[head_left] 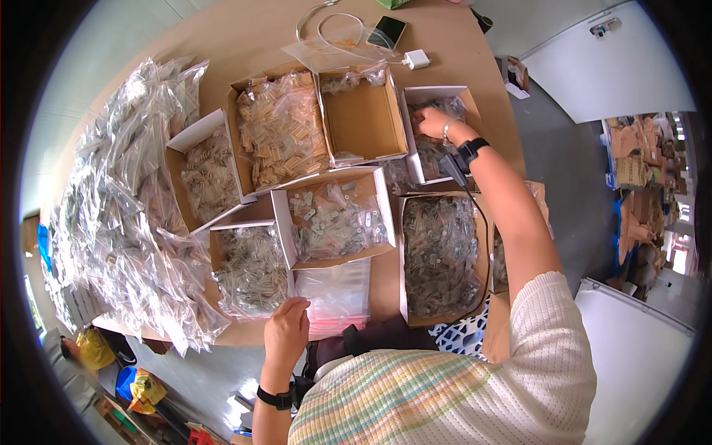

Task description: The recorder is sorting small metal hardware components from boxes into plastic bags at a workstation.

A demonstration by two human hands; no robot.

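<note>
Right hand (432,122), fingers bent, reaches among small bags (432,158) in the upper-right white box (412,148), any hold hidden; the half-curled left hand (286,331), lower centre, shows nothing held and lies farther off.

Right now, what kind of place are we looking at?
Most likely a workshop or packing room: see the open boxes of small parts, the big heap of clear bags and the stack of flat bags.
</note>
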